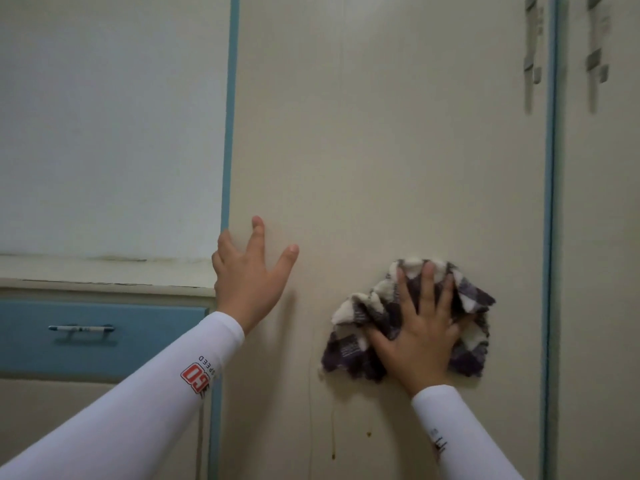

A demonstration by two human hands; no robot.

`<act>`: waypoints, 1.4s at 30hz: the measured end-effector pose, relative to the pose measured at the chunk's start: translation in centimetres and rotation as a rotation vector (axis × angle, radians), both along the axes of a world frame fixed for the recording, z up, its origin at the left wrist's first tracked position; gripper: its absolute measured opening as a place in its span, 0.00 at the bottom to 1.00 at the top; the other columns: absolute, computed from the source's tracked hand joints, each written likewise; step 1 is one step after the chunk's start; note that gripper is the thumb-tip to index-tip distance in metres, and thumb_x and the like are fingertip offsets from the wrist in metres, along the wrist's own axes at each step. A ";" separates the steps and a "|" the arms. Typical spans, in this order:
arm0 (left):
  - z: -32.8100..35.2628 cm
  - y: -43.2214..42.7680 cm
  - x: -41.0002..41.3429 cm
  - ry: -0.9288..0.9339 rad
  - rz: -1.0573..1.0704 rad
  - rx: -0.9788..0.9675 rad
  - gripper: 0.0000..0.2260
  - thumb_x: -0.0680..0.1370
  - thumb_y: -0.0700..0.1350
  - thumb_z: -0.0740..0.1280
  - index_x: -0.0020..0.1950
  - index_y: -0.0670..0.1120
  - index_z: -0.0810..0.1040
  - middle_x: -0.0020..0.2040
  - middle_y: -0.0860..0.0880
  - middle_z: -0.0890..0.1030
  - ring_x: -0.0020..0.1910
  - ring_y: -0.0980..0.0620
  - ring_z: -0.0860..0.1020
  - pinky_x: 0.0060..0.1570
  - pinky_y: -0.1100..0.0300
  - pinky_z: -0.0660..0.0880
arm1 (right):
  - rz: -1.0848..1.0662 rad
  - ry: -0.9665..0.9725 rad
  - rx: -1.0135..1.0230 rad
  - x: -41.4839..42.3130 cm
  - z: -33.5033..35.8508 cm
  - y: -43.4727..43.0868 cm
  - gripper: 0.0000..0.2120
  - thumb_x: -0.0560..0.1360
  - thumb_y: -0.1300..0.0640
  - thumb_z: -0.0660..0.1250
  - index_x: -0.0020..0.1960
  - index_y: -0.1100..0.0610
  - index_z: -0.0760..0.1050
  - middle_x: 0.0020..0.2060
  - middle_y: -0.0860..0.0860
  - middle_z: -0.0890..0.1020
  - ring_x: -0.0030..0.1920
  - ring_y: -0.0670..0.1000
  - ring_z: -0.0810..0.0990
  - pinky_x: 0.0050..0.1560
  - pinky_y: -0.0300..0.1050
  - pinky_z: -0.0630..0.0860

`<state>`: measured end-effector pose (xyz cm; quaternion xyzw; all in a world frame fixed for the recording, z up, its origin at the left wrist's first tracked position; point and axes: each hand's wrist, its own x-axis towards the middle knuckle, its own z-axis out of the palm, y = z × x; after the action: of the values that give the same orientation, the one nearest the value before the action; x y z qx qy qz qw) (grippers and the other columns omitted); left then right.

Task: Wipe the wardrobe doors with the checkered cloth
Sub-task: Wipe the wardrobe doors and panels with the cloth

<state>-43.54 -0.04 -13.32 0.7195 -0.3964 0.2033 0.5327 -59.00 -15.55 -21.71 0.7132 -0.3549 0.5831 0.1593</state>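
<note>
Pressing the checkered cloth (408, 320) flat against the wardrobe door (381, 150), right hand (420, 336) is splaying over it, fingers apart. Brown drip marks (333, 441), possibly stains, are sitting below-left of the cloth. Left hand (247, 275) is bracing open at the door's left edge.

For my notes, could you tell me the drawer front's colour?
Blue drawer front, shown in the head view.

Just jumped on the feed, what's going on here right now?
A person is wiping a cream wardrobe door. The right hand lies flat, fingers spread, pressing the checkered cloth against the door's lower part. The left hand is open near the door's left blue edge, holding nothing. A brownish drip streak and a small spot remain below the cloth, not yet wiped. A blue drawer sits to the left.
</note>
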 end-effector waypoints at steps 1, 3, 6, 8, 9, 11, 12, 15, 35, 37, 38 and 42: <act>0.1 0.3 0.1 0.003 -0.028 -0.005 0.30 0.76 0.61 0.57 0.75 0.56 0.52 0.75 0.38 0.48 0.74 0.40 0.46 0.71 0.48 0.48 | 0.012 0.028 -0.033 1.5 0.2 1.0 0.42 0.62 0.30 0.56 0.74 0.42 0.53 0.75 0.51 0.54 0.74 0.59 0.50 0.56 0.77 0.62; 0.0 0.8 0.4 0.012 -0.091 -0.031 0.28 0.77 0.60 0.57 0.75 0.56 0.53 0.75 0.39 0.49 0.74 0.42 0.47 0.71 0.49 0.47 | 0.030 0.089 -0.103 4.3 0.6 2.9 0.42 0.63 0.29 0.56 0.74 0.42 0.55 0.75 0.51 0.55 0.74 0.59 0.50 0.63 0.77 0.51; -0.5 1.1 1.1 -0.012 -0.128 -0.053 0.30 0.76 0.62 0.56 0.75 0.55 0.54 0.76 0.41 0.50 0.75 0.45 0.49 0.73 0.46 0.48 | 0.098 0.153 -0.168 7.9 0.4 5.6 0.40 0.63 0.31 0.56 0.73 0.42 0.57 0.75 0.50 0.56 0.76 0.55 0.46 0.64 0.74 0.42; -1.0 1.3 1.4 -0.054 -0.058 -0.031 0.31 0.74 0.64 0.56 0.75 0.56 0.54 0.76 0.41 0.51 0.75 0.44 0.50 0.72 0.43 0.49 | 0.131 0.196 -0.198 10.0 0.0 6.9 0.39 0.63 0.31 0.57 0.72 0.42 0.58 0.75 0.49 0.56 0.75 0.55 0.47 0.65 0.74 0.41; -1.3 1.4 1.4 -0.081 -0.015 -0.013 0.30 0.75 0.63 0.57 0.75 0.56 0.53 0.76 0.41 0.51 0.75 0.43 0.51 0.72 0.42 0.48 | 0.124 0.215 -0.211 10.9 -0.1 7.6 0.39 0.64 0.31 0.58 0.72 0.42 0.58 0.74 0.49 0.58 0.75 0.55 0.50 0.65 0.73 0.40; -2.3 1.7 1.2 -0.116 0.039 0.019 0.29 0.76 0.61 0.58 0.74 0.59 0.51 0.76 0.41 0.49 0.75 0.42 0.50 0.71 0.40 0.47 | 0.157 0.313 -0.220 12.3 0.3 9.4 0.39 0.66 0.32 0.57 0.73 0.45 0.56 0.74 0.48 0.59 0.74 0.55 0.52 0.65 0.72 0.37; -2.8 1.9 1.0 -0.120 0.047 0.035 0.29 0.76 0.61 0.58 0.74 0.60 0.50 0.76 0.42 0.48 0.75 0.42 0.50 0.71 0.40 0.47 | 0.153 0.383 -0.239 13.2 0.1 9.7 0.39 0.67 0.34 0.56 0.75 0.46 0.52 0.75 0.48 0.57 0.74 0.55 0.50 0.65 0.72 0.34; -4.5 2.0 0.7 -0.098 0.074 0.128 0.31 0.75 0.62 0.58 0.73 0.63 0.46 0.77 0.44 0.45 0.75 0.42 0.48 0.69 0.39 0.49 | 0.003 0.449 -0.109 16.4 -1.6 8.0 0.35 0.75 0.33 0.45 0.76 0.46 0.37 0.75 0.51 0.36 0.74 0.45 0.33 0.67 0.55 0.22; -6.2 -1.0 -1.7 0.140 0.075 -0.017 0.42 0.69 0.59 0.69 0.75 0.58 0.46 0.75 0.38 0.46 0.73 0.37 0.48 0.69 0.44 0.52 | -0.041 0.301 -0.228 -4.9 1.1 -2.8 0.39 0.64 0.34 0.57 0.72 0.39 0.51 0.74 0.48 0.54 0.73 0.54 0.53 0.62 0.76 0.47; -6.3 -1.1 -1.6 0.134 0.097 -0.020 0.43 0.68 0.59 0.70 0.75 0.58 0.46 0.74 0.38 0.47 0.72 0.37 0.49 0.69 0.44 0.53 | -0.042 0.195 -0.132 -6.9 0.6 -4.0 0.38 0.65 0.34 0.56 0.72 0.39 0.51 0.74 0.48 0.53 0.74 0.53 0.49 0.63 0.76 0.47; -6.3 -1.1 -1.6 0.131 0.106 -0.022 0.43 0.68 0.59 0.70 0.75 0.58 0.47 0.74 0.38 0.47 0.72 0.37 0.49 0.69 0.44 0.54 | -0.031 0.149 -0.081 -7.7 0.2 -4.4 0.37 0.65 0.34 0.56 0.72 0.39 0.51 0.75 0.48 0.53 0.75 0.51 0.46 0.64 0.76 0.49; -6.2 -1.0 -1.4 0.120 0.111 -0.016 0.42 0.68 0.58 0.70 0.75 0.58 0.48 0.74 0.38 0.48 0.72 0.37 0.51 0.67 0.42 0.56 | -0.001 -0.019 0.126 -8.9 -3.2 -4.7 0.38 0.66 0.34 0.55 0.74 0.44 0.53 0.75 0.51 0.52 0.75 0.55 0.47 0.59 0.75 0.58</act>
<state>-44.93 -1.06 -19.57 0.7471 -0.3216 0.1923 0.5491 -67.94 -20.21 -24.90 0.7160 -0.3929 0.5664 0.1109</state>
